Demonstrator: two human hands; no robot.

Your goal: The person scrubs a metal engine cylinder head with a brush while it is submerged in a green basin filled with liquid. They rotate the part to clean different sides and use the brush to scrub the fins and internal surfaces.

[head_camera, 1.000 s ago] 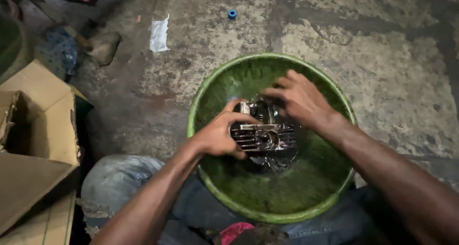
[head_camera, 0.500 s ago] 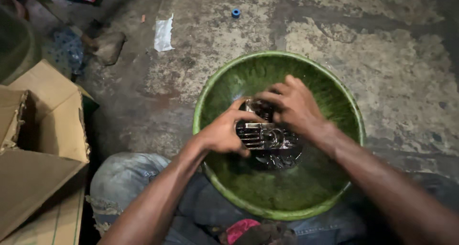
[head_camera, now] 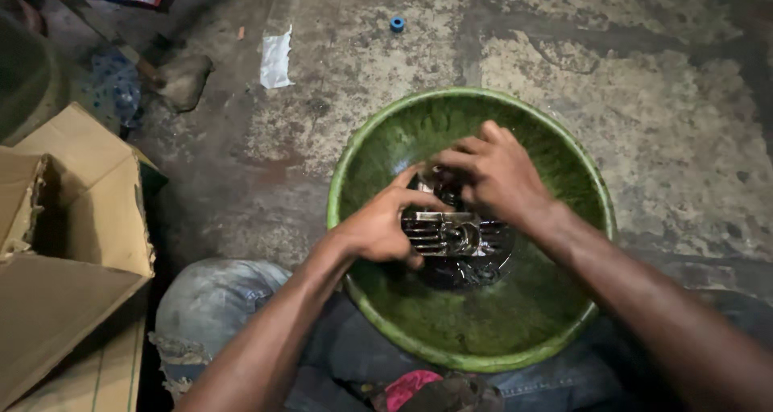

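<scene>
My left hand (head_camera: pixel 377 228) grips the left end of the finned engine part (head_camera: pixel 451 233), which sits low in the green basin (head_camera: pixel 483 344) over a dark puddle. My right hand (head_camera: pixel 495 175) is curled over the part's far side, fingers bent onto it. A cardboard box (head_camera: pixel 76 227) stands at my left on the concrete floor (head_camera: pixel 644 74).

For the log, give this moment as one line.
left hand: grips finned metal part | right hand: on its top | in green basin

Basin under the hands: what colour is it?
Green basin, mottled darker inside; head view.
</scene>
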